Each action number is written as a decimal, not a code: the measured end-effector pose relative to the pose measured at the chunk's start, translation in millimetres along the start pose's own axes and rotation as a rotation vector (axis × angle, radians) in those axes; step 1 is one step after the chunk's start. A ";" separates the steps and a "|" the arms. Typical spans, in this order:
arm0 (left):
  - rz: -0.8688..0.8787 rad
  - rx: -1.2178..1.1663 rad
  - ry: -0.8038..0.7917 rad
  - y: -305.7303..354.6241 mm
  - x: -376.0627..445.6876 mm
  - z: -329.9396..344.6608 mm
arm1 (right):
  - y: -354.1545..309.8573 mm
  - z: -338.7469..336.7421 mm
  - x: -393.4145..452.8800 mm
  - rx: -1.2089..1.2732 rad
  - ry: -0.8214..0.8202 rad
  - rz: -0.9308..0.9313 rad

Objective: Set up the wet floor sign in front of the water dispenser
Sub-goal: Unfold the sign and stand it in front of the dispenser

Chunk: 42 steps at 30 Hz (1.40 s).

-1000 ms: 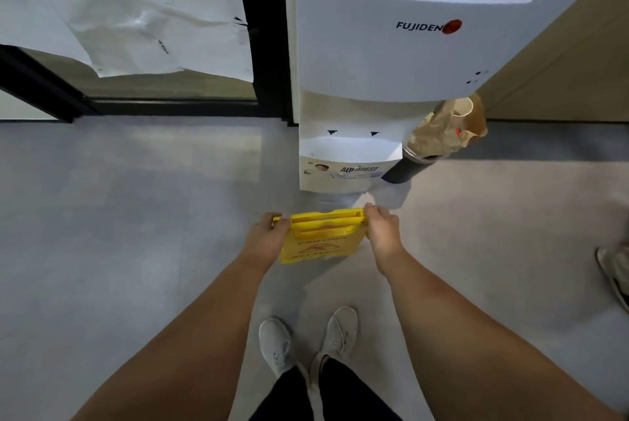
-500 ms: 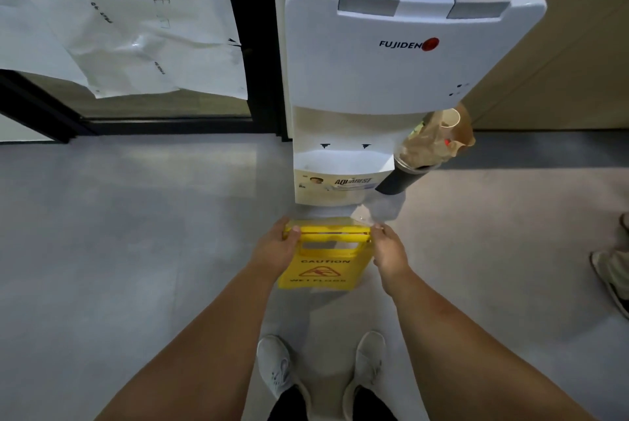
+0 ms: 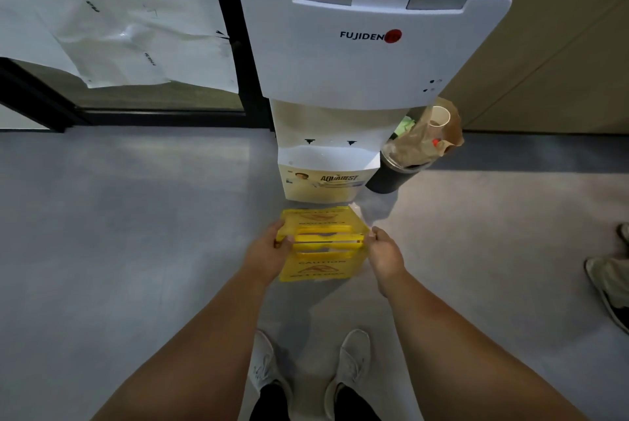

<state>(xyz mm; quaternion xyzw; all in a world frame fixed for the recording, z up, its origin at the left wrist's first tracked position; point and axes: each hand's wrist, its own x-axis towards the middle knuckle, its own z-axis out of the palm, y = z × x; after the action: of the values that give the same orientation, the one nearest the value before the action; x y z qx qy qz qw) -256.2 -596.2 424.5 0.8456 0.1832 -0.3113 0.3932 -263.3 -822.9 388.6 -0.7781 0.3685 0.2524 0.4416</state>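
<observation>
A yellow wet floor sign point(image 3: 320, 269) stands on the grey floor just in front of the white water dispenser point(image 3: 367, 56). Its two panels are spread apart, one slanting toward the dispenser base and one toward me. My left hand point(image 3: 270, 252) grips the left end of the sign's top handle. On the right end of the handle, my right hand point(image 3: 384, 253) holds it with the fingertips.
A black bin point(image 3: 391, 175) with a brown bag and a paper cup stands right of the dispenser base. Another person's shoe point(image 3: 609, 288) shows at the right edge. My own white shoes point(image 3: 352, 357) are below the sign. Paper sheets point(image 3: 136, 19) hang at upper left.
The sign was folded flat in my hands; its panels have now swung apart into a tent shape, and it sits lower in front of the dispenser.
</observation>
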 end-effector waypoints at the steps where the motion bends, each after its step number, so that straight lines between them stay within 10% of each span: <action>1: 0.001 0.003 0.004 -0.6 -0.7 0.1 | 2.6 -0.7 0.3 -0.014 -0.007 -0.005; 42: -0.119 0.254 -0.069 -8.3 8.5 27.5 | 26.5 6.2 -8.4 -0.282 -0.009 -0.081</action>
<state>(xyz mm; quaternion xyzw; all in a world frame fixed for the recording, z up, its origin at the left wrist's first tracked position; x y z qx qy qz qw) -265.1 -611.9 400.6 0.8651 0.1786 -0.3835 0.2697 -289.8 -823.5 378.4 -0.8456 0.2956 0.2871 0.3393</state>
